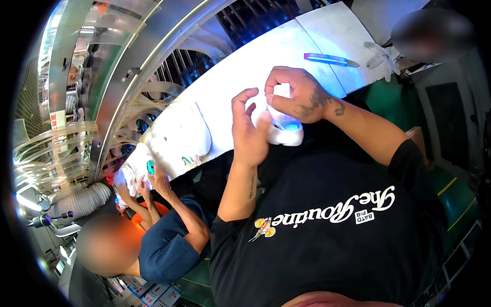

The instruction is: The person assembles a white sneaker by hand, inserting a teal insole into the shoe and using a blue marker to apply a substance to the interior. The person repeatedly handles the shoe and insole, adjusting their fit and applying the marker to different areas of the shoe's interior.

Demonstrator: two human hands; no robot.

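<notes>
A white shoe point(284, 136), its rounded end toward me and a blue-lit patch at its opening, is between my two hands above the worktable. My left hand point(249, 130) is at its left side, thumb against the shoe and fingers curled. My right hand point(302, 94), with a tattooed wrist, bends over the far part, thumb and forefinger pinched close together. The hands hide much of the shoe, and bright light washes out its far part. Whether a small piece sits in the right pinch, I cannot make out.
Beyond my right hand, a pen-like tool point(331, 60) lies on the white worktable point(250, 56), with a pale glove point(381, 57) farther right. White shoe-shaped pieces point(197, 130) lie to the left. A co-worker in a blue shirt point(171, 253) handles a white-and-green item point(150, 167). Machinery lines the far side.
</notes>
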